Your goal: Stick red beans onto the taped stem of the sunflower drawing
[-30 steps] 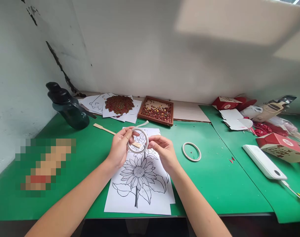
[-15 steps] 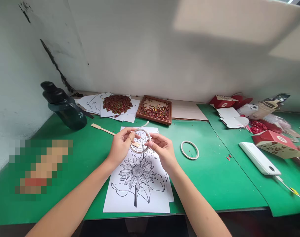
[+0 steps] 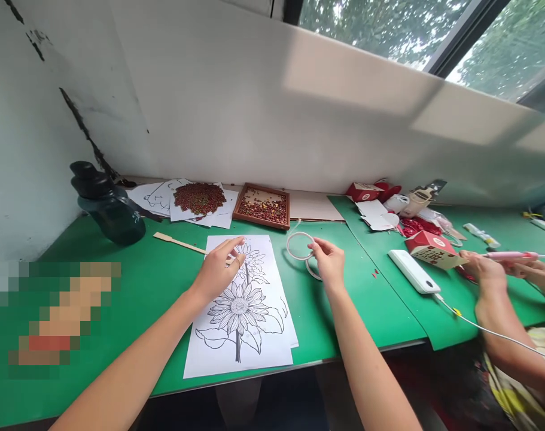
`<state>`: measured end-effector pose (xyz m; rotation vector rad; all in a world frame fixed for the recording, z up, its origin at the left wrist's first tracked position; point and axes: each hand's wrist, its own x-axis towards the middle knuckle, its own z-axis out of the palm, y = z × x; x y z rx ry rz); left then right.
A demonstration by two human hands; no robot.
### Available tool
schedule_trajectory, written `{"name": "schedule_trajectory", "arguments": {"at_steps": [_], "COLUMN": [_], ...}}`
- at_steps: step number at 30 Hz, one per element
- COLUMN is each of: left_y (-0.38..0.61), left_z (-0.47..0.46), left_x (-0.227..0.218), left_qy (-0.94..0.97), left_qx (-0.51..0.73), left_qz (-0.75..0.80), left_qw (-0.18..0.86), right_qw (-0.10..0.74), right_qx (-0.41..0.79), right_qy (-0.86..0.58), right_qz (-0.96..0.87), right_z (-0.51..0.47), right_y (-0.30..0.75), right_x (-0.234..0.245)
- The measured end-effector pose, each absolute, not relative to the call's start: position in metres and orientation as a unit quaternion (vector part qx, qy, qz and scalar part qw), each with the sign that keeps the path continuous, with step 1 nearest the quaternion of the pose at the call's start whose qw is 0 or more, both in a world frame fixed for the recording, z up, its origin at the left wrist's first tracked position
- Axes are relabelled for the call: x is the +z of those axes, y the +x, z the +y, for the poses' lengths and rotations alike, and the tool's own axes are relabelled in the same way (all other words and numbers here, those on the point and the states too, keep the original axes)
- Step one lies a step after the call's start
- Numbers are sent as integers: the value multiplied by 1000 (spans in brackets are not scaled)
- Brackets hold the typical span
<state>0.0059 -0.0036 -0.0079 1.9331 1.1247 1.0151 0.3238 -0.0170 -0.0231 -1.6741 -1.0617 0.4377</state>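
My right hand [image 3: 329, 261] pinches a thin white roll of tape [image 3: 288, 244] by its right side, holding it above the green table. A loose tape end sticks up from the roll. Behind it a second white tape roll [image 3: 314, 274] lies on the table, partly covered by my right hand. Over the upper part of a sheet with a sunflower line drawing [image 3: 240, 306], my left hand [image 3: 219, 267] hovers with fingers and thumb apart and nothing between them. A flat wooden stick [image 3: 177, 241] runs beneath the left hand's fingers.
A dark water bottle [image 3: 105, 206] stands at the left. Along the wall are a pile of beans [image 3: 199, 199] on papers and a wooden tray [image 3: 235, 214] of beans. At right lie a white power bank [image 3: 413, 272], a red box [image 3: 430, 248] and another person's hands [image 3: 490, 269] holding a pink tool.
My right hand has carried the tape roll rightward, away from my left hand, which has let go of it. The view has turned right, bringing the other person's hands and the window into sight.
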Motion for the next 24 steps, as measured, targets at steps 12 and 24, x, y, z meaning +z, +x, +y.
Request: {"name": "schedule_trajectory", "arguments": {"at_steps": [12,24], "left_y": [1,5], "left_z": [-3,-11], "left_x": [-11,-5], "left_qy": [796,824], "left_qx": [391,406], "left_qz": [394,333], "left_qw": [242,211], "right_qw": [308,249], "right_qx": [80,71], "right_qy": [-728,-675], "right_qz": [-607,-691], "right_z": [-100,-119], "right_y": [345,321], "right_x": [-17,35]}}
